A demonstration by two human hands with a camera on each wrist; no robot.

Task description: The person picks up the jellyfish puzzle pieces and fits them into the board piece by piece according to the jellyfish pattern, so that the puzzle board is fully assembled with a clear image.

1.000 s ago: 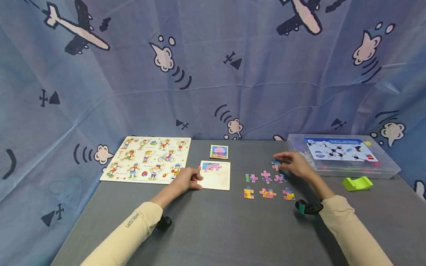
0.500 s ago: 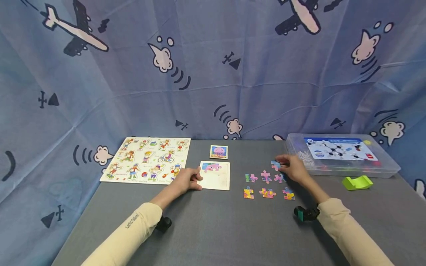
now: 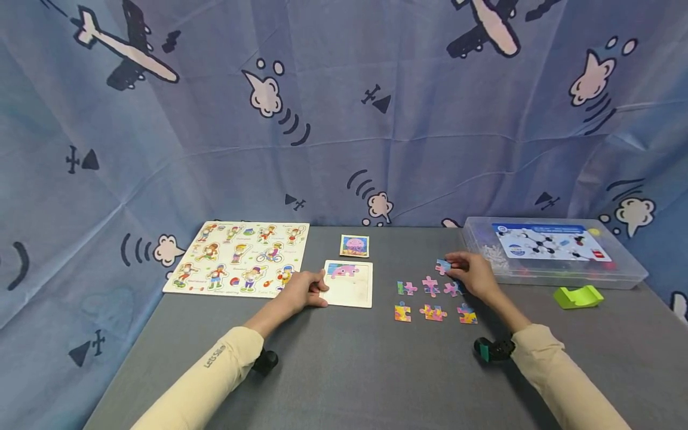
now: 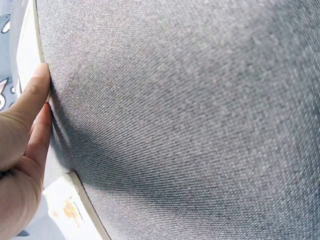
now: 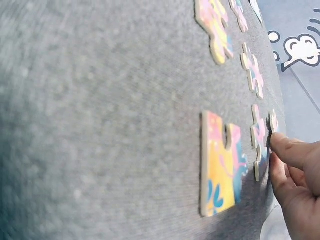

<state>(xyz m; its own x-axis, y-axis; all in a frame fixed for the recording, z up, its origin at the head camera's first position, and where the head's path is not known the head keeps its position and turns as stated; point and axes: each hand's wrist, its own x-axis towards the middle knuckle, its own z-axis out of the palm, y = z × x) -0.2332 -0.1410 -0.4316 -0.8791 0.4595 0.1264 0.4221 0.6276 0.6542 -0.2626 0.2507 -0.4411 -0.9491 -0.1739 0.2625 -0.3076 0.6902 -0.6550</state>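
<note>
A small cream puzzle tray (image 3: 348, 292) lies mid-table, with joined blue and pink pieces (image 3: 343, 270) along its top. My left hand (image 3: 300, 291) pinches the tray's left edge; the left wrist view shows the same hand (image 4: 25, 135) with thumb and finger at that edge. At the right, my right hand (image 3: 474, 272) holds a blue jigsaw piece (image 3: 442, 267) between thumb and fingers. Its fingers hide part of that piece in the right wrist view. Several loose jigsaw pieces lie in two rows before it, among them a yellow one (image 5: 220, 165).
A picture card (image 3: 354, 245) lies behind the tray. A wooden board with cartoon children (image 3: 226, 292) is at the left. Back right stands a clear plastic box (image 3: 618, 275), with a green curved block (image 3: 577, 297) in front of it. A patterned curtain (image 3: 322, 167) hangs behind the table.
My right hand has shifted the blue jigsaw piece slightly left, and the piece now sits tilted. The left hand keeps its place on the tray.
</note>
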